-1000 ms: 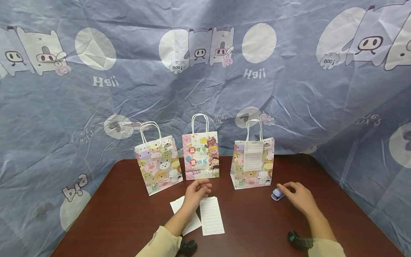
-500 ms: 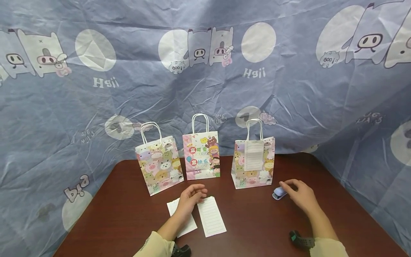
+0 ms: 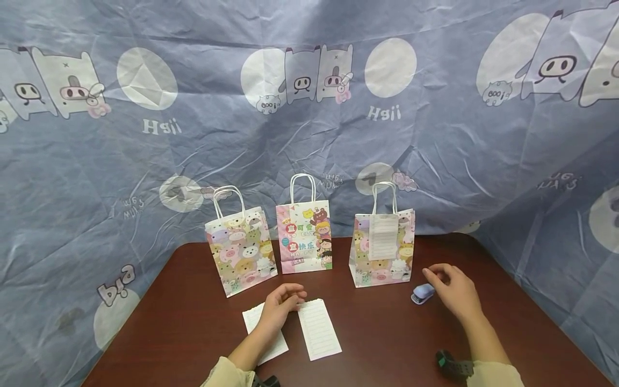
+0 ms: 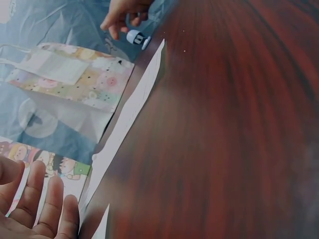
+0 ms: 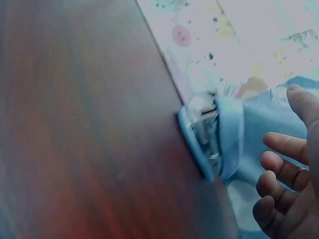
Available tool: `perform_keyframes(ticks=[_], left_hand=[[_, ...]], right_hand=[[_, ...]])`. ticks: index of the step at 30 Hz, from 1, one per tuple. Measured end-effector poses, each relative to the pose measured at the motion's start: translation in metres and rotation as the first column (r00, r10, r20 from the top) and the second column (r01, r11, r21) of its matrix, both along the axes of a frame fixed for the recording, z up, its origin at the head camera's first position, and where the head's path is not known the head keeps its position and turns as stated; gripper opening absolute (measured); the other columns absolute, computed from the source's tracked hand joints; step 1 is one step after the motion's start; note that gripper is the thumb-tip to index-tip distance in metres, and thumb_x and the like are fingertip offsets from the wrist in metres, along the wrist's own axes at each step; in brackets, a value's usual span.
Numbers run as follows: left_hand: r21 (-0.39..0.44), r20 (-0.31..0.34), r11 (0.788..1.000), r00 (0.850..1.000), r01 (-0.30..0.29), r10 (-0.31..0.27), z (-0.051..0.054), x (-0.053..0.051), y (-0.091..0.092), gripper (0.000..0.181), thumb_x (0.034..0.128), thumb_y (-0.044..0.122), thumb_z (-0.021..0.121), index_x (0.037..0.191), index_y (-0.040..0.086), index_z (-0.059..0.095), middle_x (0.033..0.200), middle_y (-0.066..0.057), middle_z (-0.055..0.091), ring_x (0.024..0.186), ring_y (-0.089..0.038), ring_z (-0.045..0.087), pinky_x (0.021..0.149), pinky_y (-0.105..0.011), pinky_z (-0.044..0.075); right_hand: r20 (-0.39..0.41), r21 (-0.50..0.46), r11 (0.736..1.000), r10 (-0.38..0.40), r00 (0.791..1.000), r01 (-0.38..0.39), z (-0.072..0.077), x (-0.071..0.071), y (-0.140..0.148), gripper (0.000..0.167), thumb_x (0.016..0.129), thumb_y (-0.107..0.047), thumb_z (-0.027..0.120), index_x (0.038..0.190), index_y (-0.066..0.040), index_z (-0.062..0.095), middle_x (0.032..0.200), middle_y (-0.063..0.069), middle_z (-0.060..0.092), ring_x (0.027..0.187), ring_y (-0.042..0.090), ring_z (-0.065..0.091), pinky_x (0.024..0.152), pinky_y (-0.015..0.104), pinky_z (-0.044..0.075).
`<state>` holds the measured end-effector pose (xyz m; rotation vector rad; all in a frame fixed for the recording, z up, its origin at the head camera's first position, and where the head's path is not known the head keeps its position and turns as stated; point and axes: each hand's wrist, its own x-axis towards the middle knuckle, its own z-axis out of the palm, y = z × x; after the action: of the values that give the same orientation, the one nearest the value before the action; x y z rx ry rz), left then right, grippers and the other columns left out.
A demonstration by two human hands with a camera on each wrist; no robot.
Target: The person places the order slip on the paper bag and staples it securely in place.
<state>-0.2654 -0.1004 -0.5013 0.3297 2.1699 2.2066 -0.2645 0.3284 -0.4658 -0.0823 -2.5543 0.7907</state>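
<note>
My left hand (image 3: 279,306) hovers at the top of two white paper slips, fingers loosely bent and holding nothing. One lined slip (image 3: 319,330) lies to its right; the other slip (image 3: 275,346) is partly covered by the forearm. In the left wrist view, the relaxed fingers (image 4: 52,206) show an empty palm. A small light-blue stapler (image 3: 423,293) rests on the table just left of my right hand (image 3: 454,293). The right wrist view shows the stapler (image 5: 232,137) standing apart from the relaxed fingers (image 5: 281,169).
Three paper gift bags stand along the back: an animal-print bag (image 3: 242,252) at left, a pink-and-white bag (image 3: 302,236) in the middle, another animal-print bag (image 3: 360,252) at right. A lined slip (image 3: 383,236) is on the right bag's front. A blue patterned cloth (image 3: 309,140) hangs behind.
My left hand has moved left and slightly down, and the left slip has shifted left, apart from the other slip. My right hand has drawn slightly away from the stapler.
</note>
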Motion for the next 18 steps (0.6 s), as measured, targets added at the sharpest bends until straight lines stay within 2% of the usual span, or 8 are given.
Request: perform_keyframes(ticks=[5, 10, 14, 18], left_hand=[[-0.044, -0.007, 0.999, 1.000, -0.012, 0.012, 0.002, 0.003, -0.003, 0.030, 0.0969, 0.003, 0.057, 0.124, -0.009, 0.059, 0.116, -0.029, 0.067, 0.098, -0.024, 0.070, 0.083, -0.032, 0.058], [-0.097, -0.033, 0.994, 0.998, -0.048, 0.045, 0.005, 0.008, -0.006, 0.029, 0.0961, 0.004, 0.059, 0.123, -0.007, 0.060, 0.115, -0.026, 0.068, 0.097, -0.023, 0.069, 0.077, -0.025, 0.055], [-0.156, -0.082, 0.984, 0.994, -0.088, 0.076, 0.007, 0.011, -0.008, 0.025, 0.0948, 0.005, 0.062, 0.119, -0.002, 0.064, 0.114, -0.023, 0.070, 0.098, -0.021, 0.067, 0.077, -0.021, 0.052], [-0.257, -0.136, 0.959, 0.987, -0.118, 0.085, 0.009, 0.011, -0.010, 0.022, 0.0929, 0.007, 0.066, 0.115, 0.002, 0.067, 0.112, -0.018, 0.070, 0.098, -0.018, 0.064, 0.079, -0.019, 0.049]], right_hand=[[-0.067, -0.025, 1.000, -0.005, 0.998, 0.003, 0.016, 0.001, -0.012, 0.036, 0.096, -0.047, 0.061, 0.108, -0.014, 0.070, 0.090, 0.002, 0.063, 0.076, 0.005, 0.049, 0.064, 0.025, 0.039], [-0.120, -0.095, 0.995, 0.030, 0.992, -0.041, 0.035, 0.003, -0.030, 0.031, 0.097, -0.041, 0.063, 0.110, -0.014, 0.069, 0.087, 0.002, 0.066, 0.070, 0.001, 0.050, 0.061, 0.021, 0.040], [-0.151, -0.149, 0.982, 0.097, 0.984, -0.119, 0.049, 0.003, -0.048, 0.027, 0.098, -0.034, 0.063, 0.111, -0.012, 0.068, 0.086, 0.003, 0.066, 0.064, 0.001, 0.052, 0.054, 0.021, 0.043], [-0.163, -0.203, 0.954, 0.189, 0.968, -0.220, 0.061, -0.001, -0.068, 0.027, 0.099, -0.031, 0.062, 0.114, -0.008, 0.068, 0.089, 0.008, 0.069, 0.060, 0.005, 0.058, 0.051, 0.021, 0.048]])
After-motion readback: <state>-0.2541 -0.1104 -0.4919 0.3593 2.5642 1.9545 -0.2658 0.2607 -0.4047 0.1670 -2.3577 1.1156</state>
